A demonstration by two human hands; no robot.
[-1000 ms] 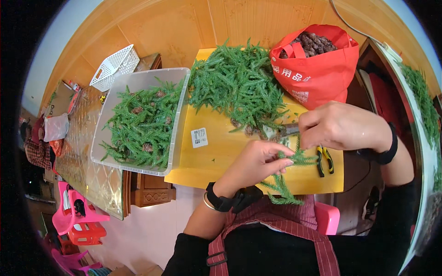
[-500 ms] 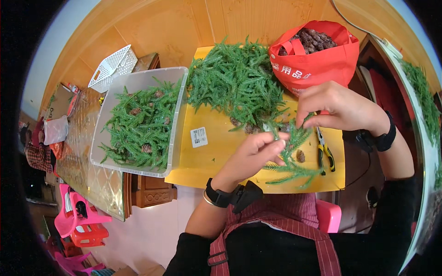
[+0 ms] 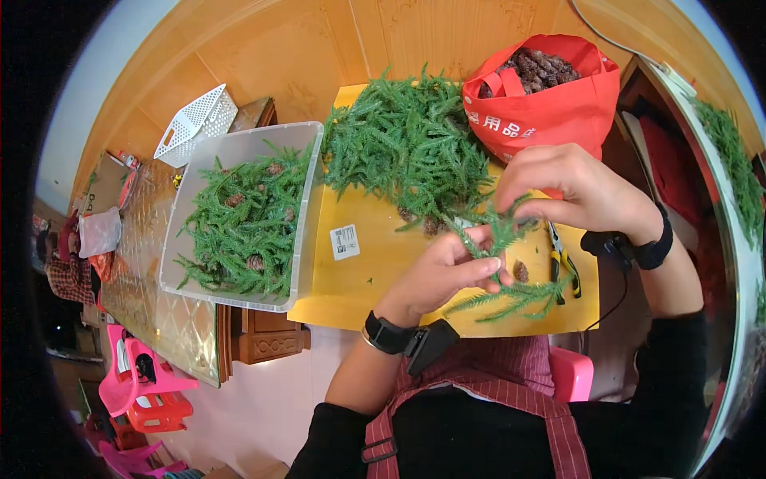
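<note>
Above the near right part of the yellow board point(image 3: 375, 295), my left hand point(image 3: 451, 267) pinches a green artificial pine sprig point(image 3: 511, 299) whose needled ends hang toward me. My right hand point(image 3: 562, 188) is closed at the sprig's upper end, its fingertips bent down; whatever else they hold is hidden. Just right of the sprig lie pliers point(image 3: 562, 263) with yellow and black handles. A small pine cone point(image 3: 521, 271) rests on the board below my hands. More cones point(image 3: 435, 225) lie at the near edge of a heap of pine sprigs point(image 3: 407, 144).
A clear plastic bin point(image 3: 307, 231) of sprigs with pine cones stands on the left. At the back right is a red bag point(image 3: 542, 120) full of pine cones point(image 3: 542, 70). A white label point(image 3: 345, 242) lies on the board; a white basket point(image 3: 195, 124) stands behind the bin.
My left hand has shifted slightly right and turned, with the sprig in it. My right hand has moved a little left, toward the left one.
</note>
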